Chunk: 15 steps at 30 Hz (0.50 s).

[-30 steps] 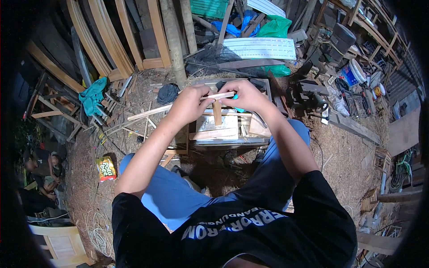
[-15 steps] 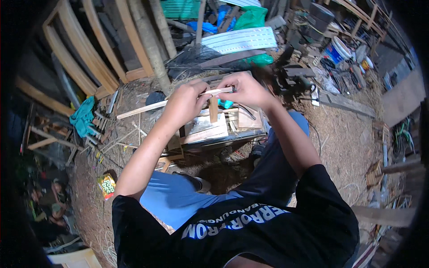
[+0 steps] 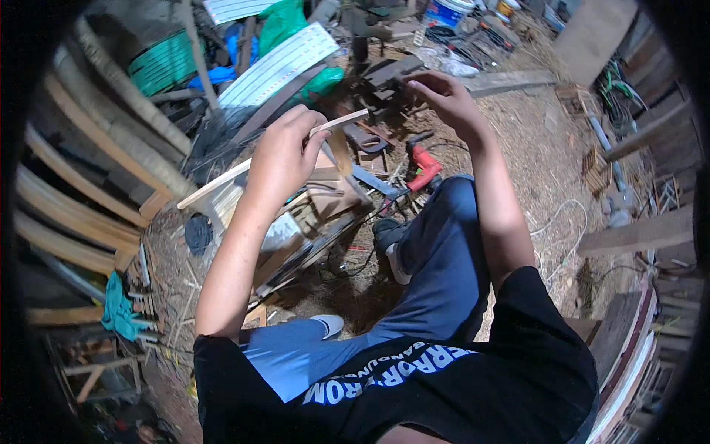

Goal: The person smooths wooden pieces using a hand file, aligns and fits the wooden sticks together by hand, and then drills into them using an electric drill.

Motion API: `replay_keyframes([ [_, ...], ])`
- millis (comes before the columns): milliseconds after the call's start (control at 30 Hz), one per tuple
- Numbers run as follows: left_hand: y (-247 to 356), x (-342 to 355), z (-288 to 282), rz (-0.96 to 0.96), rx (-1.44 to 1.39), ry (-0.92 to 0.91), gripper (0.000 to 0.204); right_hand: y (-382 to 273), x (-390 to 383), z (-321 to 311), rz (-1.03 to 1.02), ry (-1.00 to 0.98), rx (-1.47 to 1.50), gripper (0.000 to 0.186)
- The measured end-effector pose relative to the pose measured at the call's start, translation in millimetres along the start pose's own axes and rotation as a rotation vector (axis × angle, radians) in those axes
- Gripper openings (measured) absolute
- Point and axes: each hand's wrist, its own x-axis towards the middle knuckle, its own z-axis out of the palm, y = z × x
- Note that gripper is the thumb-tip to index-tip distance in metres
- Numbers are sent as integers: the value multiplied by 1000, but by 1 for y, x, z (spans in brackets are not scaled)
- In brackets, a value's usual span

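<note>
My left hand (image 3: 287,152) is closed around a long, thin wooden strip (image 3: 349,120), which slants from lower left to upper right. Just under that hand, a short piece of wood (image 3: 340,153) stands against the strip; whether they touch is hidden. Below lies a low work stand (image 3: 325,198) with several wood offcuts on it. My right hand (image 3: 452,107) is apart from the strip, stretched forward with thumb and fingers parted, beside a dark block-like object (image 3: 396,74). Nothing shows clearly in its fingers.
A red power drill (image 3: 424,167) lies right of the stand, near my knee. A brown saw-like handle (image 3: 367,139) and a flat grey bar (image 3: 373,180) are close by. Wooden frames (image 3: 70,214) lean at left; corrugated sheet (image 3: 281,66) and a bucket (image 3: 448,10) are farther off.
My right hand has let go of the strip and moved away to the upper right. My left hand still holds the strip. The view has swung right, bringing the drill into sight.
</note>
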Motion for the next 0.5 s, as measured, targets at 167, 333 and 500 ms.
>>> replay_keyframes([
  [167, -1, 44, 66, 30, -52, -66, 14, 119, -29, -47, 397, 240, 197, 30],
  [333, -24, 81, 165, 51, -122, -114, 14, 288, -103, -32, 805, 353, -43, 39],
  [500, -55, 95, 224, -27, -79, -256, 14, 404, -149, 53, 1019, 344, -2, 52],
])
